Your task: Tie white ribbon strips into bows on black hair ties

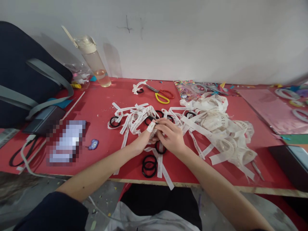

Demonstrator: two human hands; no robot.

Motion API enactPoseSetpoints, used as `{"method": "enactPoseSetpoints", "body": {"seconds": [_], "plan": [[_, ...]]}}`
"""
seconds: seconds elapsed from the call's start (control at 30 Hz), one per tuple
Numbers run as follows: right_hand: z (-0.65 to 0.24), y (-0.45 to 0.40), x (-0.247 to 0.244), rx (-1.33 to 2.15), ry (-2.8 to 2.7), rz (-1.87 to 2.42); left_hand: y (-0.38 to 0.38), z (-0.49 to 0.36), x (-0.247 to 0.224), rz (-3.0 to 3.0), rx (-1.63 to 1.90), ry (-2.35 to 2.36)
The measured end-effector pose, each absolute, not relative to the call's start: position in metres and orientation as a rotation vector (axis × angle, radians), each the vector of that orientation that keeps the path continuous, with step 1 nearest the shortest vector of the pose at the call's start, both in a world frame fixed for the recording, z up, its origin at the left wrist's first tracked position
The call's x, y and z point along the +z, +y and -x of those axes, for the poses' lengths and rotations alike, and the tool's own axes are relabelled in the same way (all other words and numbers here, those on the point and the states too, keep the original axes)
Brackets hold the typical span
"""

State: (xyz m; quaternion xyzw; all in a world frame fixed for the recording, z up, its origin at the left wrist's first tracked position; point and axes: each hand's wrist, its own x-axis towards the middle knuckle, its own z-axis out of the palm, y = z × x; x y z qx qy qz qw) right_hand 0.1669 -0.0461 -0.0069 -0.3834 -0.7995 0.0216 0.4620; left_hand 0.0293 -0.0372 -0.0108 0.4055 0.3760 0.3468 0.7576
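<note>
My left hand [143, 140] and my right hand [172, 135] meet in the middle of the red table, fingers closed on a white printed ribbon [151, 126]. My right thumb and fingertips pinch at its upper end; the left fingers are partly hidden behind. Just below my hands a black hair tie [165, 149] shows, but whether it is gripped I cannot tell. Nearer the table edge lie overlapping black hair ties [149, 175]. Loose printed ribbons [141, 118], with more black hair ties among them, spread behind my hands. A ribbon tail [167, 175] hangs down toward the edge.
To the right is a large heap of white ribbon [221, 128]. Scissors [161, 94] with red and yellow handles lie behind, beside a ribbon bow [136, 89]. A bottle [96, 64], phone [67, 141] and dark bag [19, 70] stand left; a dark box [291, 160] sits right.
</note>
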Motion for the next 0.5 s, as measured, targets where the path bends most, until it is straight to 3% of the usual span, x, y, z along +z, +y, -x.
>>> {"method": "enactPoseSetpoints", "body": {"seconds": [0.23,0.5], "plan": [[-0.183,-0.036,-0.011,0.249,-2.054,0.788,-0.032,-0.026,-0.011,-0.852,0.711,0.853],[-0.182,-0.035,-0.007,0.247,-2.077,0.71,-0.032,-0.024,-0.015,-0.876,0.725,0.881]]}}
